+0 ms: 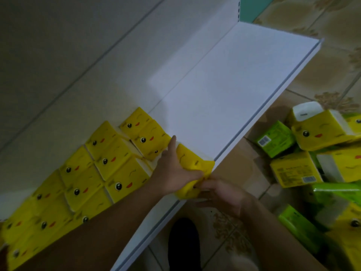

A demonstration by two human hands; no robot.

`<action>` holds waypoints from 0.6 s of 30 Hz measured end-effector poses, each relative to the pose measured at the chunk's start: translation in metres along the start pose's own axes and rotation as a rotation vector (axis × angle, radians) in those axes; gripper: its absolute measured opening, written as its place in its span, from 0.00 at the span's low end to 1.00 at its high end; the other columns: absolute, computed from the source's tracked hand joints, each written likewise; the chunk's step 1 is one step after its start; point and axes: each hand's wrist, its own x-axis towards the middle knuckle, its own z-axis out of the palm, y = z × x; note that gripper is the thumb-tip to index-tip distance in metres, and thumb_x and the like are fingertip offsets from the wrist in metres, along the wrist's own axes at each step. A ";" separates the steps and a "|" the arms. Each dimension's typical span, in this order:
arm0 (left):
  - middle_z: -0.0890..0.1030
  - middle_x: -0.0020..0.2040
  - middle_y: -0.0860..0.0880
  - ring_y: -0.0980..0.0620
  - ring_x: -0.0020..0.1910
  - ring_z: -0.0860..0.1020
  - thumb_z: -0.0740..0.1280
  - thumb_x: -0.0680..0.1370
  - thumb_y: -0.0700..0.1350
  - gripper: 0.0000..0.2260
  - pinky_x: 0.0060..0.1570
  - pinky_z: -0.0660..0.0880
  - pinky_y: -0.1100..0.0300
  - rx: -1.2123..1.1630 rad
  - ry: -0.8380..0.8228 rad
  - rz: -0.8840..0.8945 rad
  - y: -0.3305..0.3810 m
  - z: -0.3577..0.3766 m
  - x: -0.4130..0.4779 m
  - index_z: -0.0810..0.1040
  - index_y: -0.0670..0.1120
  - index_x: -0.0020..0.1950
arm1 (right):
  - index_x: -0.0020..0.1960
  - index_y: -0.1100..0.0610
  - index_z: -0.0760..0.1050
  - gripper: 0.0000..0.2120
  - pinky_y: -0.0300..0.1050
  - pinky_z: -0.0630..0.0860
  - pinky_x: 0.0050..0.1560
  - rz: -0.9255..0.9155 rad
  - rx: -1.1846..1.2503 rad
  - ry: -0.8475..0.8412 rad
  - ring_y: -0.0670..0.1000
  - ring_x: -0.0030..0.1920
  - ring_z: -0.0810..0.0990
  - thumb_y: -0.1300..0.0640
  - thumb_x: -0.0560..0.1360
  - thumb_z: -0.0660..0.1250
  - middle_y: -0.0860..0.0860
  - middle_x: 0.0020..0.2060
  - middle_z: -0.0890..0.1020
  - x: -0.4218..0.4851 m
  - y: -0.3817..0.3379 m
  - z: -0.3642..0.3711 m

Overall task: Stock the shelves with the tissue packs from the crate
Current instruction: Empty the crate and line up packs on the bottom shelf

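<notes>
I am setting 1 yellow tissue pack (192,163) down at the front edge of the white shelf (224,85), just beside the stocked packs (109,163) that are filling its left part in rows. To do this well, I am judging that the pack needs sliding back and left until it is sitting flush against its neighbours, face up like them, with nothing hanging over the lip. My left hand (175,169) is lying over the pack's left side, thumb curling across the top and index finger (172,143) stretching out straight toward the row. My right hand (220,194) is pinching the pack's near end, fingers curling in. More packs are waiting in the crate (242,167) on my right.
</notes>
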 end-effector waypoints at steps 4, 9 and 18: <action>0.66 0.70 0.41 0.41 0.68 0.67 0.72 0.67 0.62 0.50 0.63 0.69 0.47 0.413 0.094 0.187 -0.004 -0.004 0.022 0.43 0.55 0.79 | 0.67 0.48 0.70 0.20 0.51 0.79 0.52 0.046 -0.078 0.044 0.55 0.57 0.81 0.56 0.76 0.67 0.53 0.61 0.79 0.000 -0.005 -0.010; 0.49 0.79 0.41 0.37 0.75 0.54 0.67 0.73 0.57 0.47 0.68 0.62 0.39 0.873 0.069 -0.072 -0.026 0.000 0.036 0.35 0.54 0.78 | 0.64 0.49 0.74 0.17 0.48 0.80 0.44 0.089 -0.162 0.161 0.54 0.53 0.82 0.56 0.76 0.68 0.54 0.57 0.81 -0.002 -0.009 -0.026; 0.56 0.77 0.44 0.42 0.71 0.61 0.61 0.76 0.51 0.30 0.63 0.66 0.48 1.072 -0.041 0.156 -0.027 0.008 0.034 0.54 0.56 0.77 | 0.56 0.50 0.77 0.10 0.47 0.79 0.43 0.018 -0.104 0.258 0.52 0.49 0.82 0.58 0.76 0.65 0.52 0.47 0.81 -0.011 -0.011 -0.053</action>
